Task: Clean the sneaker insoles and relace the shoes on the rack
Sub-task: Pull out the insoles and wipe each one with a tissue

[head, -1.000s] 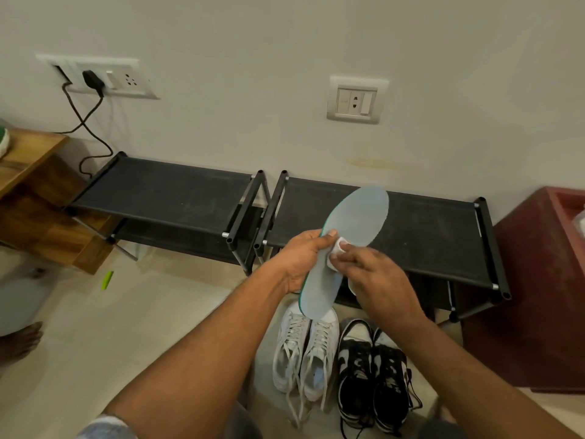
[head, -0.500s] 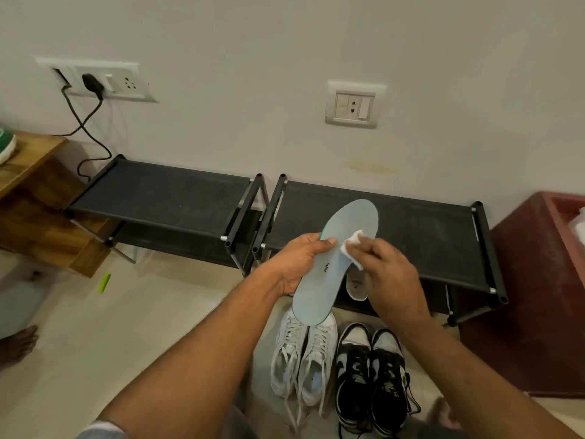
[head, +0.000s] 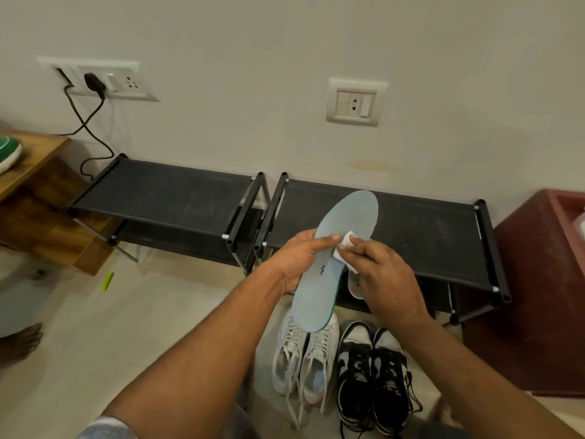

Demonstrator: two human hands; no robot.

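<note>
- The left hand grips the light blue insole by its left edge near the middle, with the fingers curled beneath and the thumb lying on the top face.
- The insole is held in the air at a tilt. Its toe end points up and away over the right shoe rack, and its heel end hangs above the white sneakers.
- The right hand pinches a small folded white wipe in its fingertips and presses it on the insole's top face, just beside the left thumb.
- A second, paler insole shows partly below the right hand's fingers, in front of the rack's lower tier; whether it rests there cannot be told.
- The white sneakers stand side by side on the floor tiles before the rack, with their laces loose and trailing.
- The black-and-white sneakers stand just to their right, with their laces loose too.
- The left shoe rack stands just beside the right one, against the wall.
- A wooden shelf at far left carries a green shoe.
- A red-brown cabinet stands at far right.
</note>
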